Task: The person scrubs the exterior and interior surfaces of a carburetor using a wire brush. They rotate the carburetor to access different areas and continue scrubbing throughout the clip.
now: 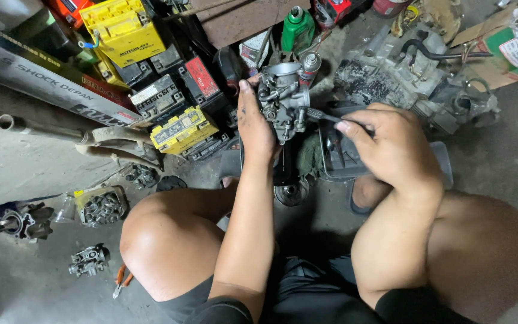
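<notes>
Bare knees frame left hand gripping cast-metal carburetor; right hand clasps slim screwdriver.

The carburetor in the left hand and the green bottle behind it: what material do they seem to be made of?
The carburetor looks like cast metal, probably aluminium: dull grey, grainy, grimy surface. The left hand holds it while the right hand applies a dark-handled tool. The green bottle seems plastic: smooth, evenly coloured, slightly glossy.
</notes>
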